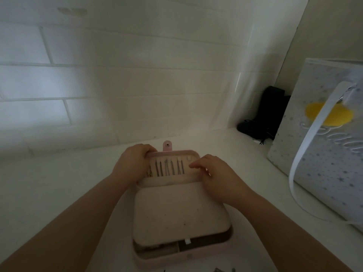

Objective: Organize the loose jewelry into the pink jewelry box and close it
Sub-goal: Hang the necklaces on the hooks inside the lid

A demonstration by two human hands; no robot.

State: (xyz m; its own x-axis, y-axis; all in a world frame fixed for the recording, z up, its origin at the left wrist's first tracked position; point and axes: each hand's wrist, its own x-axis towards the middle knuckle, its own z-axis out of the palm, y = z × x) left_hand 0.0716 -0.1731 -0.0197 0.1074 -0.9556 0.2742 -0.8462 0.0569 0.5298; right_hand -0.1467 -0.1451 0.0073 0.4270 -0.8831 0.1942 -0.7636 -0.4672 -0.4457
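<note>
The pink jewelry box [188,256] lies open on the white counter. Its lid [172,154] stands up at the far side, with several thin necklace chains [169,167] hanging across its inner face and a snap tab [167,145] sticking up on top. A pale pink padded flap [180,209] covers most of the tray, and a strip of compartments shows at the near edge. My left hand [135,163] grips the lid's upper left corner. My right hand [214,173] rests against the lid's right side, fingers curled toward the chains.
A white starred gift bag [324,154] with a ribbon handle stands at the right. A black object with a cord [263,118] sits in the back right corner. A tiled wall rises behind. Small metal pieces [224,269] lie at the bottom edge.
</note>
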